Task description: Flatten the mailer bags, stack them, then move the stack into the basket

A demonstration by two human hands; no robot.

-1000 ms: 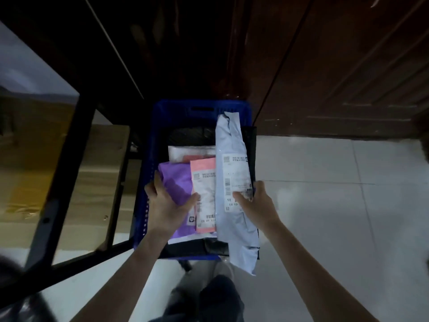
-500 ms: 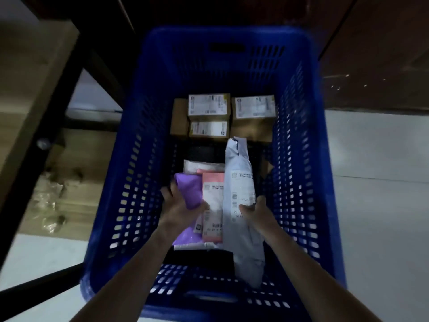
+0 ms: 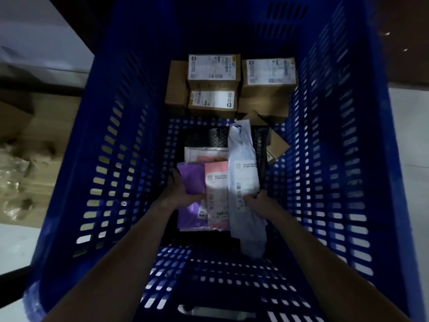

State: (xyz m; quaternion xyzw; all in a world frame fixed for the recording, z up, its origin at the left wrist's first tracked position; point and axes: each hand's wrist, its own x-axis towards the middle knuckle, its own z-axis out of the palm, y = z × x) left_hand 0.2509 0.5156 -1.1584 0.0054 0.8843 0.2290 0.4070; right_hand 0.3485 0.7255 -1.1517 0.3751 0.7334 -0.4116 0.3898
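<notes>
Deep inside the slotted blue plastic basket, the left hand grips the purple mailer bag while the right hand clutches the long grey mailer bag, the stack near brown cardboard boxes.

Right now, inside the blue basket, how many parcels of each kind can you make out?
Soft plastic mailer bags: 5 (purple, pink, long grey, white, black bubble)
Brown cardboard boxes with white labels: 3
Total: 8. More brown boxes are partly hidden; their count is unclear.
</notes>
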